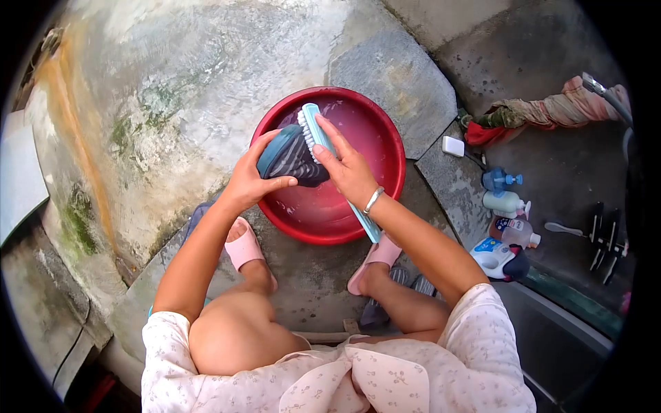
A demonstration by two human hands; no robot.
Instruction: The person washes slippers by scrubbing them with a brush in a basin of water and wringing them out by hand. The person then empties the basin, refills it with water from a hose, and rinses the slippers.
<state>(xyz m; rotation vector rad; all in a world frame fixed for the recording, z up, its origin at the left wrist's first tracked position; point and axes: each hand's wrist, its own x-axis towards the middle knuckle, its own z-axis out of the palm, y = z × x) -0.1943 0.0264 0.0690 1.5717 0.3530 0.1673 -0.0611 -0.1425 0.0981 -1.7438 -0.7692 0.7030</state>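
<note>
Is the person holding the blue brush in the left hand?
No, the right hand grips the blue brush, while the left hand holds a dark cloth item above the red basin.

The head-worn camera looks steeply down on the hands (352,176), fairly near. Blackened corners probably hide the scene's edges.

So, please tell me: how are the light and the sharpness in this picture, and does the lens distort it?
Head view: soft daylight, brightest on the pale concrete, faint glare on water in the red basin; head view: brush and dark striped item fairly sharp; head view: wide-angle distortion, black rounded corners.
</note>
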